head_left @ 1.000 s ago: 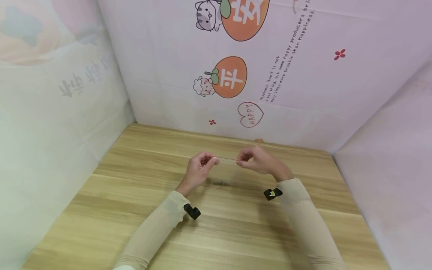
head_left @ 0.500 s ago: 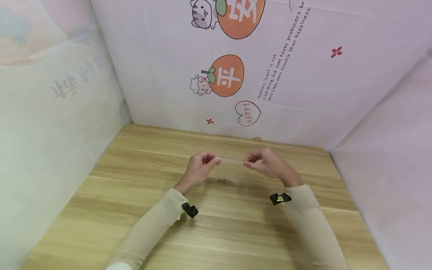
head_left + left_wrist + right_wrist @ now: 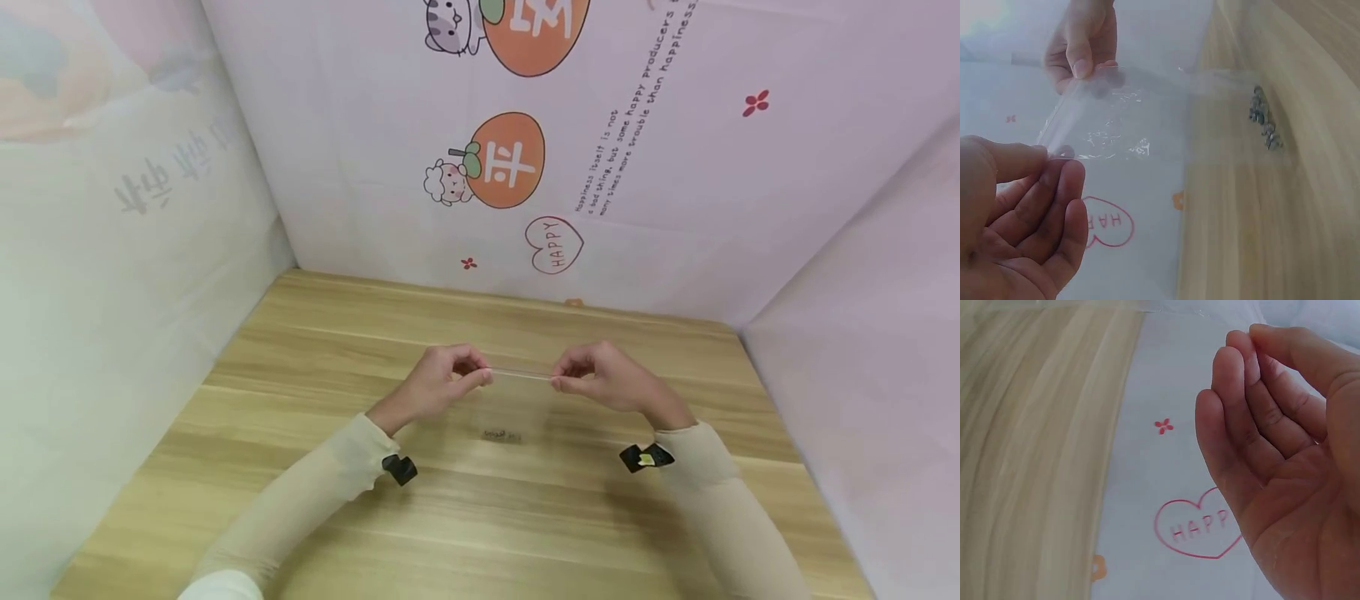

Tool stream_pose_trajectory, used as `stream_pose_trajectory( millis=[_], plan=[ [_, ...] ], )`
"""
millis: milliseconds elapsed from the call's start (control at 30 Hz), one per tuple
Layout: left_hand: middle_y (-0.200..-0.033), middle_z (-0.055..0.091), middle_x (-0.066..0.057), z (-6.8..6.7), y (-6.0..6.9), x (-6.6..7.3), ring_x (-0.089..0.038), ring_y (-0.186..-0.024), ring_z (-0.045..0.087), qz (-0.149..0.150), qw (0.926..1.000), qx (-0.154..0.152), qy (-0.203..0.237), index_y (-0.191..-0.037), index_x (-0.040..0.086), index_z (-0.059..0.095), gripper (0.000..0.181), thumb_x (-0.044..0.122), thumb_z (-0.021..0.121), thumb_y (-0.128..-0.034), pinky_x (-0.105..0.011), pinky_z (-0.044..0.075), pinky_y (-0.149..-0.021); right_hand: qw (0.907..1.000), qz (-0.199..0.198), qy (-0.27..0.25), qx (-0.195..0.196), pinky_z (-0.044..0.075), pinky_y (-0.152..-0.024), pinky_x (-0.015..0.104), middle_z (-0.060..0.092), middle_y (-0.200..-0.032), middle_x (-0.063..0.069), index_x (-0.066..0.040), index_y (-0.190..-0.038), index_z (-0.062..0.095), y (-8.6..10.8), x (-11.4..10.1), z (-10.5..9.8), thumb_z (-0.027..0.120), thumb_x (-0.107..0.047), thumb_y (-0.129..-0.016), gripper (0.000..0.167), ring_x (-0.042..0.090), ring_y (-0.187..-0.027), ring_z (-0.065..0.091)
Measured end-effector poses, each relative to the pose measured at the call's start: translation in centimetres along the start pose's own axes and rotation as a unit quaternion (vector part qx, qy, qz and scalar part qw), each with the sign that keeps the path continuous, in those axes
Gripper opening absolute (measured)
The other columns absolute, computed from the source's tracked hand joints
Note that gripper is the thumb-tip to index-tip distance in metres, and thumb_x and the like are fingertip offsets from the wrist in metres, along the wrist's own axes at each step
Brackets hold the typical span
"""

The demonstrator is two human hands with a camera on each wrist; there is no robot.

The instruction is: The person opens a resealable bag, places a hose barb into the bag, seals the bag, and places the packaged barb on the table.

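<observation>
A clear plastic bag (image 3: 1154,119) hangs between the two hands, with several small metal pieces, perhaps screws, (image 3: 1263,119) gathered at its bottom. My left hand (image 3: 442,379) pinches one top corner between thumb and fingers. The right hand (image 3: 603,377) pinches the other top corner. The bag's top edge is drawn straight between them and looks closed. In the head view the metal pieces (image 3: 502,436) show as a small dark cluster low in the bag. The right wrist view catches only a strip of the bag (image 3: 1204,311) along its top.
A wood-grain table (image 3: 480,517) lies below the hands. A white printed cloth wall (image 3: 375,167) stands behind it, with plain pale walls at left (image 3: 150,275) and right (image 3: 862,275). Black camera mounts (image 3: 400,469) sit at both wrists.
Both hands stay on the bag's corners. The right hand has moved to the right, and both hands now sit a little lower in view. The view has shifted slightly.
</observation>
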State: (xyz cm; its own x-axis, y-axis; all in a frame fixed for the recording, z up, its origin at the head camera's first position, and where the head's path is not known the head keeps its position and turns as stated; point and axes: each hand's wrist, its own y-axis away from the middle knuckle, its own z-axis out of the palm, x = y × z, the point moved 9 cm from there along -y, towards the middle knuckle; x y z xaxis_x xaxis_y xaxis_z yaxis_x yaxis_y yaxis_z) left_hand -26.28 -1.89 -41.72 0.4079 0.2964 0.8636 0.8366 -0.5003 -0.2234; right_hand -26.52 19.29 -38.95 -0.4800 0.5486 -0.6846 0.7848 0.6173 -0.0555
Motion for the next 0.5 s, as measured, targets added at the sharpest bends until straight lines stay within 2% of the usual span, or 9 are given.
stream_pose_trajectory(
  millis=[100, 167, 233, 300, 433, 500],
  plan=[
    [-0.097, 0.077, -0.01, 0.3, -0.6, -0.9, -0.036, -0.092, 0.072, -0.015, 0.9999, -0.006, 0.0, -0.103, 0.012, 0.075, 0.01, 0.02, 0.069, -0.1037, -0.024, 0.057, -0.074, 0.9997, 0.012, -0.017, -0.009, 0.056, -0.067, 0.023, 0.077, -0.089, 0.007, -0.009, -0.097, 0.078, -0.3, 1.0, 0.2, 0.074, -0.017, -0.101, 0.01, 0.011, -0.075, 0.066],
    [-0.098, 0.077, -0.01, 0.5, -1.1, -1.8, -0.031, -0.09, 0.072, -0.019, 0.9998, 0.002, -0.003, -0.103, 0.012, 0.075, 0.01, 0.02, 0.069, -0.1039, -0.025, 0.057, -0.075, 0.9995, 0.02, -0.024, -0.008, 0.055, -0.066, 0.022, 0.077, -0.09, 0.01, -0.009, -0.097, 0.078, -0.6, 1.9, 0.4, 0.074, -0.017, -0.101, 0.01, 0.011, -0.074, 0.064],
    [-0.097, 0.077, -0.005, 0.7, -1.7, -2.6, -0.023, -0.089, 0.071, -0.02, 0.9996, 0.015, -0.012, -0.103, 0.013, 0.075, 0.01, 0.022, 0.069, -0.1039, -0.026, 0.058, -0.077, 0.9993, 0.024, -0.028, -0.001, 0.055, -0.067, 0.023, 0.077, -0.091, 0.013, -0.009, -0.097, 0.078, -0.9, 2.8, 0.4, 0.073, -0.016, -0.101, 0.009, 0.009, -0.075, 0.064],
    [-0.097, 0.077, -0.002, 0.7, -2.4, -3.3, -0.017, -0.089, 0.07, -0.022, 0.9992, 0.029, -0.019, -0.104, 0.013, 0.074, 0.011, 0.022, 0.07, -0.1039, -0.027, 0.06, -0.08, 0.9989, 0.033, -0.033, 0.008, 0.058, -0.072, 0.025, 0.077, -0.094, 0.014, -0.009, -0.099, 0.078, -1.3, 3.8, 0.5, 0.073, -0.016, -0.101, 0.009, 0.016, -0.08, 0.067],
    [-0.099, 0.077, -0.003, 0.6, -3.8, -4.8, -0.013, -0.089, 0.07, -0.027, 0.9982, 0.048, -0.021, -0.105, 0.011, 0.076, 0.011, 0.021, 0.071, -0.1025, -0.028, 0.06, -0.084, 0.9976, 0.06, -0.031, 0.018, 0.06, -0.08, 0.029, 0.077, -0.099, 0.018, -0.006, -0.103, 0.077, -2.0, 5.5, 0.5, 0.071, -0.019, -0.102, 0.015, 0.034, -0.092, 0.072],
    [-0.099, 0.077, -0.003, 0.6, -4.5, -5.8, -0.013, -0.089, 0.069, -0.034, 0.9978, 0.054, -0.018, -0.105, 0.011, 0.077, 0.01, 0.019, 0.072, -0.1019, -0.029, 0.06, -0.084, 0.9972, 0.068, -0.026, 0.019, 0.06, -0.081, 0.03, 0.077, -0.101, 0.018, -0.005, -0.105, 0.077, -2.5, 6.2, 0.6, 0.071, -0.02, -0.102, 0.017, 0.038, -0.095, 0.072]
  ],
)
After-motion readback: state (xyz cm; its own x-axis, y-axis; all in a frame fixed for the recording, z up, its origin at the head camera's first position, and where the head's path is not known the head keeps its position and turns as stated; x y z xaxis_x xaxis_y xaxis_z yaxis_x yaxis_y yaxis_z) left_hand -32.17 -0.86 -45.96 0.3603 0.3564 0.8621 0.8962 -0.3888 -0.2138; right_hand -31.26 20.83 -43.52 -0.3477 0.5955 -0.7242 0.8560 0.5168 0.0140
